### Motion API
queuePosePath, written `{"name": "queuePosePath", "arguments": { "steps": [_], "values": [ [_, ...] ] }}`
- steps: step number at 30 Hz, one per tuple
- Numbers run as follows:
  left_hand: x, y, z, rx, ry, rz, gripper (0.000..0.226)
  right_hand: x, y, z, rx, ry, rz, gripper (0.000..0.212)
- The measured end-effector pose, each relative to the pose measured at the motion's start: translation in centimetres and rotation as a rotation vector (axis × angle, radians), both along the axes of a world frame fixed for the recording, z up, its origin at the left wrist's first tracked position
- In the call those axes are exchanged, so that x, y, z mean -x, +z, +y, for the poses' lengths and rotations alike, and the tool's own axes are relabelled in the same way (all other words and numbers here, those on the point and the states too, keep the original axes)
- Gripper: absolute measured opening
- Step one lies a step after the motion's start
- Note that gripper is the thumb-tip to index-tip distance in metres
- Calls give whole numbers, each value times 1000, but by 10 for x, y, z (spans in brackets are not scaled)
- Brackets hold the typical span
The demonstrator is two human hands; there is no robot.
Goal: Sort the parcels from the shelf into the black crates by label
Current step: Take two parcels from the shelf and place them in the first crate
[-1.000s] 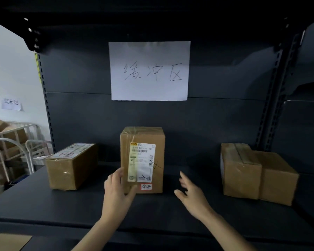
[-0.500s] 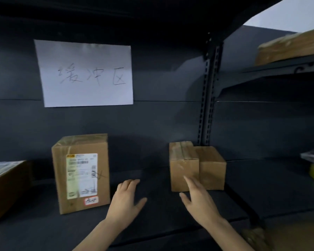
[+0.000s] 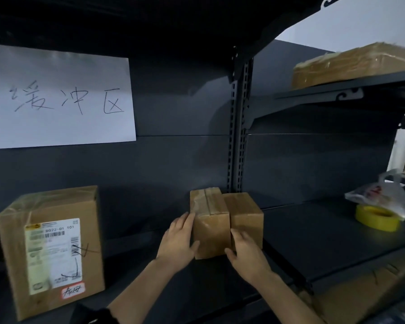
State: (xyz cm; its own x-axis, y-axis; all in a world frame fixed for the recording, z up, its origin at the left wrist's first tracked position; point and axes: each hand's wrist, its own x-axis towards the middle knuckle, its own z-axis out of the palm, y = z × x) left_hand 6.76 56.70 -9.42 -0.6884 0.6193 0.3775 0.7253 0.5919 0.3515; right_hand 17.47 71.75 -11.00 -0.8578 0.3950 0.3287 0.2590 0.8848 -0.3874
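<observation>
The small parcel (image 3: 211,228) is a plain brown carton with clear tape along its top seam. It stands upright on the dark shelf (image 3: 313,242), touching a second small box (image 3: 246,218) on its right. The left hand (image 3: 178,242) lies flat against the parcel's left side, thumb hooked round the lower front corner. The right hand (image 3: 246,253) grips the right front edge, fingers at the seam between the two boxes, thumb low on the front. A larger labelled parcel (image 3: 52,249) stands well to the left under a handwritten paper sign (image 3: 59,97). Far right lie a yellow tape roll (image 3: 377,220) and a plastic bag (image 3: 381,195).
</observation>
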Motion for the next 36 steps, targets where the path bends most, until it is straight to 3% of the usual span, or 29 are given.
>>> {"name": "queuePosePath", "arguments": {
  "steps": [7, 17, 20, 23, 28, 36],
  "values": [
    [5, -10, -24, -64, 26, -17, 76, 15, -1, -16, 36, 43, 83, 52],
    [19, -30, -80, -129, 192, -146, 54, 36, 12, -51, -5, 354, 199, 48],
    [21, -34, -89, -122, 202, -186, 64, 39, 7, -50, 123, 233, 243, 48],
    [22, -29, -89, -271, 164, -297, 74, 41, 0, -44, 255, 81, 121, 54],
    [21, -9, -71, -558, 153, -712, 61, 48, 0, -56, 583, 138, 49, 50],
    [5, -6, -75, -643, 94, -757, 41, 39, -4, -64, 646, 154, 122, 42]
  ]
}}
